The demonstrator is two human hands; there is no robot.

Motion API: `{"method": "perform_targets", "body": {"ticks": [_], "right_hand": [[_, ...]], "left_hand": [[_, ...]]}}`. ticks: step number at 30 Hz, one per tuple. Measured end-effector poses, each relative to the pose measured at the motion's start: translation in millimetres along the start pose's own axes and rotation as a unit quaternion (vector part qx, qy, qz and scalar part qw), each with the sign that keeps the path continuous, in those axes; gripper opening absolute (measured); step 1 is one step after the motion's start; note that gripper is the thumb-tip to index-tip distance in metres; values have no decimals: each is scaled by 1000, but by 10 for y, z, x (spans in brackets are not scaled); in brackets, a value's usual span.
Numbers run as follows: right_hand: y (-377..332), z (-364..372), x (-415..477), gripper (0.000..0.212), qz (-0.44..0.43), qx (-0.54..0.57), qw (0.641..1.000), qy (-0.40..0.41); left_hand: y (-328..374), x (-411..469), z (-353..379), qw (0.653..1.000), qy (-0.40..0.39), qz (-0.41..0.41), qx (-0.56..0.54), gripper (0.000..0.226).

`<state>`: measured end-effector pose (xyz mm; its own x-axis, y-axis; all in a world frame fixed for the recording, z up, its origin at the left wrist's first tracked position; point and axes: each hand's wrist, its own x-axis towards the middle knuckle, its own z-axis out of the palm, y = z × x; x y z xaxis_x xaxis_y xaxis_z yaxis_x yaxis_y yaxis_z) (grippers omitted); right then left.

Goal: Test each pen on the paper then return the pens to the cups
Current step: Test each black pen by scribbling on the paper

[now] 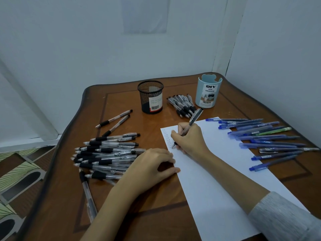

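The right hand (189, 138) is pinching a clear black-tipped plastic pen (195, 117) in its grip, testing it on the white paper sheet (225, 180) in the tabletop's (147, 119) middle. The left hand (152, 164), holding nothing, is pressing the sheet's edge to stop it sliding.

A glossy brown wooden table with a dark inlaid border (159, 197) stands in a corner of pale blue-grey walls (69, 49), beside a green-and-brown patterned floor (20, 171).

Obstacles I see: heap of clear black-grip pens (107, 153) left; row of blue plastic pens (265, 138) right; grey pen bundle (182, 105) between black mesh cup (150, 97) and pale-blue plastic cup (207, 94). Free: brown wooden tabletop (161, 202), near-left.
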<state>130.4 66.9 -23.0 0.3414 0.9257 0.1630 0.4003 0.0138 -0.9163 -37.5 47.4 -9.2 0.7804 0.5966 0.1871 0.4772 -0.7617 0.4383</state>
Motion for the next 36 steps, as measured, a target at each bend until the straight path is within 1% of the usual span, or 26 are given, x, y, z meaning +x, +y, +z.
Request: {"method": "perform_targets", "body": {"ticks": [3,9,16,21,25,32,36], "right_hand": [[32,9,2,37,-18,6,1000,-1],[34,20,24,36,-19,15,1000,-17],[22,29,19,28,-12,7,1000,-26],[14,26,17,33,-6,11,999,-33],[22,16,22,31,-11,12,1000,-20],[26,27,29,30,-7,1,1000,-26],[40,14,38,28,5,16,1000,-3]], "left_hand": [[-3,1,3,1000,2,-1,3,39],[7,11,-2,1000,0,-4,8,38],[11,10,-1,1000,0,-4,7,38],[7,12,1,1000,0,-4,4,37],[9,11,0,1000,0,-3,5,37],[25,10,-7,1000,0,-3,1,36],[16,4,-5,1000,4,0,-1,37]]}}
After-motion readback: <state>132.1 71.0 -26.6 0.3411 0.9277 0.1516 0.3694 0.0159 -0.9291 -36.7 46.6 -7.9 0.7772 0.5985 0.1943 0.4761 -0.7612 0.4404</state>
